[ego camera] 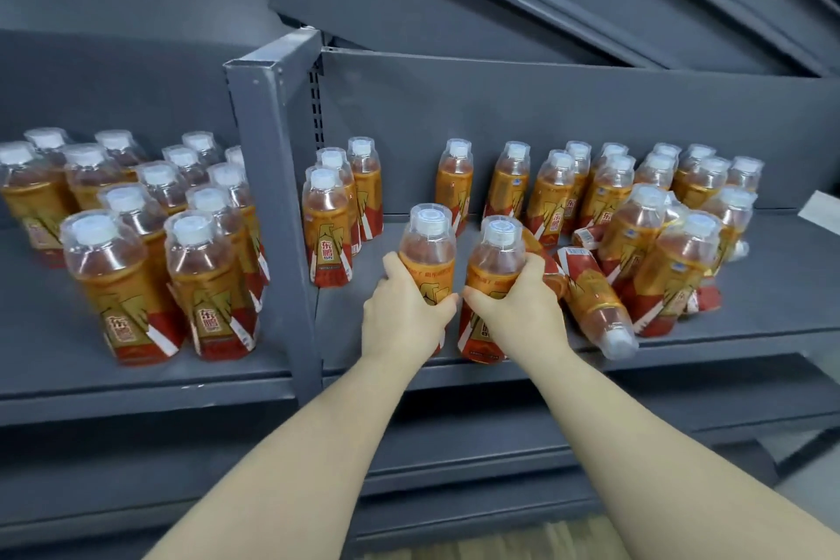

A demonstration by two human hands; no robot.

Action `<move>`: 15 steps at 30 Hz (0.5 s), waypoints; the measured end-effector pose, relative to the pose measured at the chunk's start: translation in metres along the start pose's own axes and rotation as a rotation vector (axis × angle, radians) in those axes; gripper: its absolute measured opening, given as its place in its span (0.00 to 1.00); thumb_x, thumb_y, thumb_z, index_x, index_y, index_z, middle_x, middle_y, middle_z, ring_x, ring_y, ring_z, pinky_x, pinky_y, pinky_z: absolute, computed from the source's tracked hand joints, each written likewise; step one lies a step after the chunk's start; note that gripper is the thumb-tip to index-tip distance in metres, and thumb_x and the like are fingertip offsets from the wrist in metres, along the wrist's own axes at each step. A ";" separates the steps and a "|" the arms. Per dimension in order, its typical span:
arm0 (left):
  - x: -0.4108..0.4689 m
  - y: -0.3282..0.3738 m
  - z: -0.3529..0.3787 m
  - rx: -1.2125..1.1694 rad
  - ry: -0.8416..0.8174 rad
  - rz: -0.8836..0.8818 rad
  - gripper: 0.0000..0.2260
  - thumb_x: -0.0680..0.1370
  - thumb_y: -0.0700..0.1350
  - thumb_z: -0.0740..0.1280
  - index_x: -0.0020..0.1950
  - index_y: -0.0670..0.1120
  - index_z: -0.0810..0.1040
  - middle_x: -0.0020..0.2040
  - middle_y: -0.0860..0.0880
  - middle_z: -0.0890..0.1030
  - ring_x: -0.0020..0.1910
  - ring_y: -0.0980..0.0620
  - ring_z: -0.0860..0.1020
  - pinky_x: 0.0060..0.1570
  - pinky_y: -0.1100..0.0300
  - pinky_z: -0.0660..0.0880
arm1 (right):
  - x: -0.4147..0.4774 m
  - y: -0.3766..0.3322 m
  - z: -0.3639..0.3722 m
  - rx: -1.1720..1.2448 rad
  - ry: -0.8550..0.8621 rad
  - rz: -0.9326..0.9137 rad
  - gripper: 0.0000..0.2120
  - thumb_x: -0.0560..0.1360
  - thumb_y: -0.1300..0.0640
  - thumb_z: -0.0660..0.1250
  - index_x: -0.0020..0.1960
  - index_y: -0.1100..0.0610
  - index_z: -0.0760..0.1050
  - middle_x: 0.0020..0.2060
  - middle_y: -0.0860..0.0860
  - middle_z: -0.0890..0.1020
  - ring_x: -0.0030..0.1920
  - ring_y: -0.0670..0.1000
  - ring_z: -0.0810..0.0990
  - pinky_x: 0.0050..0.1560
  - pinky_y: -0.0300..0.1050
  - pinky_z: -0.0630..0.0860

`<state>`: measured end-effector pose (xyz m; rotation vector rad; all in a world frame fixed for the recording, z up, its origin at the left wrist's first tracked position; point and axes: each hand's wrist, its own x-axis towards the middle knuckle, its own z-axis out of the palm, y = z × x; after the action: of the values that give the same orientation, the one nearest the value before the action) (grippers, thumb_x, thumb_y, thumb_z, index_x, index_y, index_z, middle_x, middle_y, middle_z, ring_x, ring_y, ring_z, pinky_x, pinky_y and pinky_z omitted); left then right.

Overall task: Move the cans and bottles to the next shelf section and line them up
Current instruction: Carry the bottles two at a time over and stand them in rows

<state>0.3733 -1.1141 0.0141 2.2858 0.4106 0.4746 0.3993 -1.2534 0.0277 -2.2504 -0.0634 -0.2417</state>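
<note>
My left hand [402,314] grips an upright orange drink bottle [428,248] with a white cap near the front of the right shelf section [750,309]. Beside it, my right hand [522,309] grips a second upright bottle [495,259] of the same kind. Several more bottles [636,214] stand crowded at the right of this section, and one bottle [595,300] lies on its side next to my right hand. Three bottles [327,223] stand in a row by the divider. The left shelf section [54,359] holds several bottles [136,214] lined up in rows.
A grey metal upright post [277,196] divides the two shelf sections. A grey back panel [545,105] closes the rear. Lower shelves [454,468] jut out below my arms. A white sheet [822,214] lies at the far right edge.
</note>
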 end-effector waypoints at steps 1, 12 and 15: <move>-0.006 -0.002 -0.002 0.005 -0.008 0.002 0.32 0.73 0.60 0.74 0.67 0.49 0.60 0.60 0.48 0.77 0.58 0.45 0.79 0.53 0.55 0.74 | -0.008 0.000 -0.001 -0.007 0.008 0.014 0.34 0.71 0.45 0.75 0.68 0.53 0.60 0.51 0.49 0.77 0.50 0.54 0.79 0.48 0.48 0.76; -0.067 0.001 -0.025 0.018 -0.035 -0.016 0.33 0.73 0.60 0.73 0.68 0.48 0.60 0.60 0.47 0.76 0.58 0.44 0.78 0.48 0.53 0.76 | -0.073 0.001 -0.025 0.007 0.005 0.039 0.30 0.71 0.45 0.74 0.64 0.50 0.60 0.54 0.50 0.78 0.54 0.55 0.79 0.54 0.54 0.79; -0.086 -0.002 -0.033 0.002 -0.018 -0.028 0.31 0.73 0.60 0.74 0.65 0.49 0.61 0.58 0.49 0.76 0.57 0.44 0.79 0.49 0.51 0.77 | -0.089 0.003 -0.030 0.004 -0.021 0.025 0.29 0.72 0.45 0.74 0.63 0.49 0.60 0.55 0.50 0.78 0.53 0.54 0.79 0.50 0.50 0.78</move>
<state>0.2822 -1.1291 0.0165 2.2814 0.4334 0.4398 0.3081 -1.2752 0.0273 -2.2481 -0.0466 -0.2046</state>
